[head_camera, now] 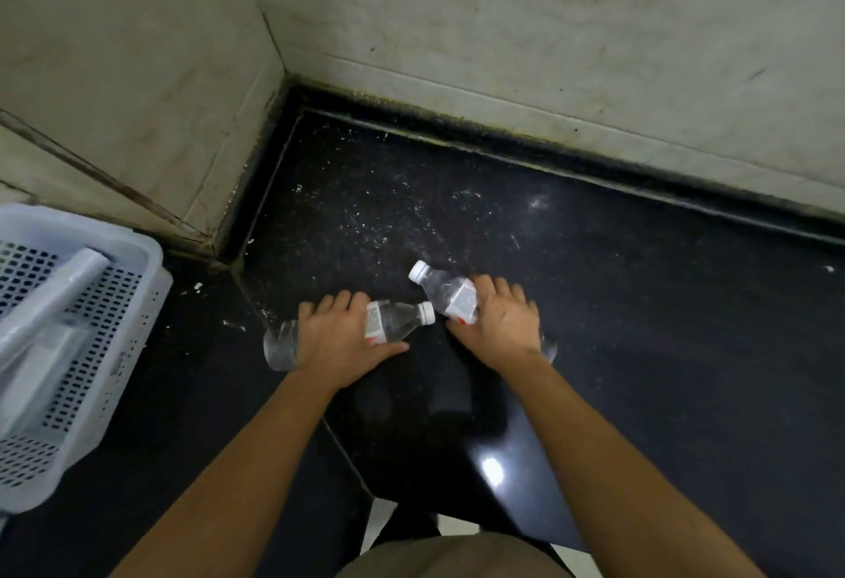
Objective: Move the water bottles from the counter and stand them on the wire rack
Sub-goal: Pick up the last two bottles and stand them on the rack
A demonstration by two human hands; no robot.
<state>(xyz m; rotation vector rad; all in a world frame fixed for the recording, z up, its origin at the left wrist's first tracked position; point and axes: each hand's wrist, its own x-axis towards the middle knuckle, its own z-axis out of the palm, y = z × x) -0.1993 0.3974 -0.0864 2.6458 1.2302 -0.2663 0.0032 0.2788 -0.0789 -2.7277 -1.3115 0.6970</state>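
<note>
1. Both bottles look like thin clear plastic. I expect them to give under a hard squeeze and to roll freely while on their sides. I cannot tell how full they are, so the weight is a guess: light if empty, moderate if filled.
2. The best hold, I judge, is round the labelled middle. The paper offers more friction than the bare, slick plastic, and the body is widest there. The narrow neck would be a weaker hold.
3. My left hand [340, 339] lies over the middle of the left bottle [398, 316], fingers curled over its far side and thumb stretched along the near side, holding it.
4. My right hand [500, 321] wraps the lower half of the right bottle [446, 294] the same way, fingers over the far side and thumb near the label's red edge.
5. Both bottles lie on the dark speckled worktop [640, 303], near its front edge. The left one points its white cap [427, 313] to the right. The right one points its cap [417, 271] far and to the left. The left cap sits just beside the right bottle's body.
6. Each bottle is transparent, with a white screw cap and a white label with red trim.
7. No wire rack is in view. A pale perforated basket [137, 257] sits at the far left.
</note>
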